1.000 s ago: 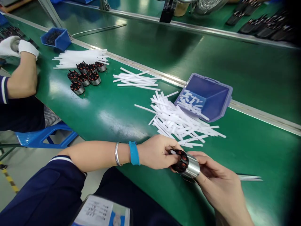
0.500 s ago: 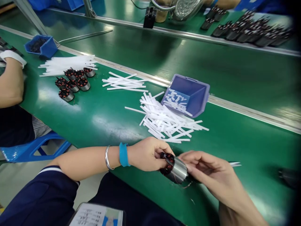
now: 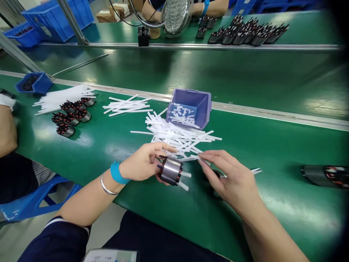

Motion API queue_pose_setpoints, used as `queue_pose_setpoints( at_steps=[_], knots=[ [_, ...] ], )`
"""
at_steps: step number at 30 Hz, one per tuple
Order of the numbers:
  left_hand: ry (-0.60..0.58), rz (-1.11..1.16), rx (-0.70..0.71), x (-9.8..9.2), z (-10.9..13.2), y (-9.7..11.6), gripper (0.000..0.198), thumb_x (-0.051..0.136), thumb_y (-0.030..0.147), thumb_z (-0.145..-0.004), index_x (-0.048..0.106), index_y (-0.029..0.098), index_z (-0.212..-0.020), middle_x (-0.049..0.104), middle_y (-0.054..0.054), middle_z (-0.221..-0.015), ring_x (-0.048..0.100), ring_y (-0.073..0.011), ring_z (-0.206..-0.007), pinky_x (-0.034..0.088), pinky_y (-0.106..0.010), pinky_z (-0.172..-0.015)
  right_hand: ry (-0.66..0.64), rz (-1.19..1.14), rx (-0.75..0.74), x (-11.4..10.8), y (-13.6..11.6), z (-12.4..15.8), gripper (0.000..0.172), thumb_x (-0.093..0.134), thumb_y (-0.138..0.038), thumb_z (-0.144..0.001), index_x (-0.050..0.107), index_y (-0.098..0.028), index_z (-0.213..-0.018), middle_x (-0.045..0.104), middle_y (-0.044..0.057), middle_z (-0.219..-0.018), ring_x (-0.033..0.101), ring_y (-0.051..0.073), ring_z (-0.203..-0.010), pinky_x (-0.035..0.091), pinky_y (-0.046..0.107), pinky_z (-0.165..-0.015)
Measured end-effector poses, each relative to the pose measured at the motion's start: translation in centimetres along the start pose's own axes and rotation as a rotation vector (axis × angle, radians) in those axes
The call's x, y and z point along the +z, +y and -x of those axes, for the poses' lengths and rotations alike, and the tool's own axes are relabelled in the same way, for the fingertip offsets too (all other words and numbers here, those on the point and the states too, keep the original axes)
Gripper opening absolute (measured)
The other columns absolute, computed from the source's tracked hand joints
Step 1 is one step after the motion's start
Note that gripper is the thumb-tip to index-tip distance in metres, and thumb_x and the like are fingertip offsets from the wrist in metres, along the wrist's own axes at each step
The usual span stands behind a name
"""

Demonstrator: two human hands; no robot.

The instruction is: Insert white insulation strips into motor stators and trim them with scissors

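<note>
My left hand [image 3: 145, 162] is closed around a motor stator [image 3: 171, 171], a steel cylinder with dark windings, held above the green bench. Two short white strips [image 3: 183, 186] stick out of its right end. At the right edge of a loose pile of white strips [image 3: 174, 134], my right hand [image 3: 227, 174] pinches the end of one strip [image 3: 192, 158] between thumb and fingers. Beneath that hand lies a tool that looks like scissors [image 3: 256, 170], with pale tips and dark loops, mostly hidden.
Behind the pile a purple bin [image 3: 203, 109] holds short white pieces. Several stators [image 3: 72, 116], more strips [image 3: 127, 105] and a blue bin [image 3: 36, 83] stand left. Dark cylinders [image 3: 324, 174] lie right. A co-worker's arm [image 3: 7, 127] is at far left; another person sits across.
The stator has turned, so its end with two white strips now points right. My right hand has left it and moved to the strip pile. The view has shifted.
</note>
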State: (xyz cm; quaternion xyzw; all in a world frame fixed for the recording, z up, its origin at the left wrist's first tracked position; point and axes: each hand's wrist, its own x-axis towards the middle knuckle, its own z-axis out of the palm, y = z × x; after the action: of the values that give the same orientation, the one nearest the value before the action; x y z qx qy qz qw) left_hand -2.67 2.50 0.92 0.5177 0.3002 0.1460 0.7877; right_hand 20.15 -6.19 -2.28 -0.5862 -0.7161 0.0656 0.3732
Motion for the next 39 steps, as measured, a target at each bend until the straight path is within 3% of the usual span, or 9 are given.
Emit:
queue_pose_setpoints(
  at_steps=[2,3,7,9,17,24,31,36,39],
  knots=[
    [-0.023,0.053,0.011,-0.3,-0.1,0.1,0.092,0.063,0.000,-0.068,0.027,0.024,-0.150,0.073,-0.004,-0.091,0.073,-0.0172,-0.067,0.059,-0.025,-0.059,-0.038,-0.214,0.050,-1.1,-0.8,0.0,0.012,0.059,-0.019,-0.089,0.069,-0.024,-0.094,0.068,0.006,-0.081,0.066,0.019,-0.072,0.053,0.032,-0.062],
    [-0.037,0.070,0.002,-0.3,-0.2,0.0,0.097,0.061,-0.001,-0.068,0.022,0.026,-0.152,0.073,-0.004,-0.092,0.073,-0.0175,-0.066,0.059,-0.025,-0.058,-0.067,-0.314,0.063,-1.5,-1.2,0.1,0.013,0.059,-0.019,-0.089,0.070,-0.024,-0.095,0.067,0.005,-0.078,0.065,0.018,-0.069,0.053,0.031,-0.058],
    [-0.070,0.053,-0.104,0.3,-0.6,-1.0,0.056,0.063,0.005,-0.069,0.061,0.015,-0.124,0.073,-0.007,-0.087,0.072,-0.0175,-0.062,0.058,-0.023,-0.052,-0.132,-0.507,0.096,-2.3,-2.3,0.3,0.009,0.063,-0.018,-0.087,0.070,-0.023,-0.090,0.066,0.005,-0.076,0.063,0.017,-0.065,0.051,0.027,-0.054],
    [-0.060,0.054,-0.137,0.7,-0.9,-1.5,0.041,0.065,0.009,-0.071,0.067,0.012,-0.112,0.073,-0.008,-0.085,0.071,-0.0173,-0.059,0.058,-0.024,-0.050,-0.145,-0.539,0.132,-2.2,-2.3,0.4,0.006,0.065,-0.019,-0.087,0.068,-0.023,-0.083,0.065,0.004,-0.075,0.062,0.016,-0.065,0.051,0.026,-0.056],
    [-0.127,0.247,-0.123,1.6,-1.0,-2.3,0.052,0.063,0.009,-0.064,0.066,0.014,-0.116,0.074,-0.007,-0.085,0.074,-0.0229,-0.069,0.060,-0.025,-0.057,-0.018,-0.560,0.270,-0.4,-2.7,1.3,0.004,0.067,-0.021,-0.083,0.068,-0.022,-0.080,0.069,0.005,-0.078,0.066,0.017,-0.071,0.054,0.025,-0.060],
    [0.060,0.015,-0.034,3.1,-0.6,-3.0,0.044,0.064,0.014,-0.077,0.065,0.010,-0.121,0.073,-0.012,-0.088,0.072,-0.0169,-0.064,0.058,-0.022,-0.055,0.044,-0.532,0.284,0.5,-2.9,1.4,0.009,0.069,-0.016,-0.076,0.066,-0.024,-0.076,0.070,0.001,-0.073,0.067,0.014,-0.065,0.054,0.020,-0.060],
    [0.037,-0.044,0.022,2.9,-0.9,-3.6,0.035,0.055,0.013,-0.084,0.066,0.008,-0.117,0.071,-0.013,-0.087,0.070,-0.0151,-0.064,0.060,-0.025,-0.058,-0.039,-0.544,0.280,1.1,-2.4,1.7,0.012,0.065,-0.012,-0.077,0.067,-0.025,-0.077,0.070,0.005,-0.088,0.070,0.015,-0.077,0.056,0.018,-0.064],
    [0.059,-0.083,0.087,2.8,-1.0,-4.1,0.029,0.060,0.006,-0.074,0.068,0.008,-0.102,0.066,-0.005,-0.069,0.065,-0.0112,-0.054,0.053,-0.019,-0.050,-0.135,-0.646,0.347,0.9,-2.5,1.7,0.015,0.067,-0.016,-0.079,0.062,-0.023,-0.066,0.070,0.004,-0.079,0.069,0.016,-0.069,0.055,0.018,-0.056],
    [0.062,-0.072,0.133,2.9,-0.9,-4.2,0.025,0.060,0.002,-0.068,0.068,0.010,-0.090,0.067,-0.004,-0.071,0.064,-0.0099,-0.058,0.052,-0.018,-0.052,-0.208,-0.693,0.354,0.5,-2.7,1.4,0.020,0.066,-0.019,-0.082,0.061,-0.022,-0.063,0.069,0.003,-0.076,0.067,0.015,-0.064,0.053,0.018,-0.052]
  ],
)
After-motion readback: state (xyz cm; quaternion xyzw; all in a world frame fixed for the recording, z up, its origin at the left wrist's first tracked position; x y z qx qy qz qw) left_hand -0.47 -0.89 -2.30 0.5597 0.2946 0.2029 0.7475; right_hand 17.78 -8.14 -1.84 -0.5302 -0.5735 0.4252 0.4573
